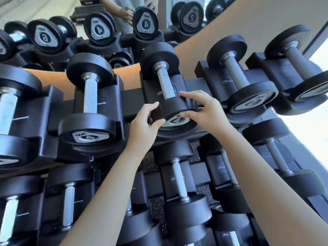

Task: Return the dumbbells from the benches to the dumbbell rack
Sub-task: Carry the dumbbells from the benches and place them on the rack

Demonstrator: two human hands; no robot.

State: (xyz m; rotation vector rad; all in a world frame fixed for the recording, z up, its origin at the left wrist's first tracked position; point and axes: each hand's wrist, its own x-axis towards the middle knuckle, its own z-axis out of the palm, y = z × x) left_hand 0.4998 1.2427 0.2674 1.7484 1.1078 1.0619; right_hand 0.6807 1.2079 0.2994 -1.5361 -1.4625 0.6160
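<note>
Dumbbell [165,86] marked 4 in cradle, top row of rack [131,103], approx. mid-row. L hand [147,125] + R hand [207,112] curled round its near head, fingertips pinching rim either side.

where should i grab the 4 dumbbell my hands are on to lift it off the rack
The knurled handle, from above: it lies bare between far head and near head, open on top, thin enough to wrap. The left hand and right hand pinch only the wide, smooth near head.
</note>
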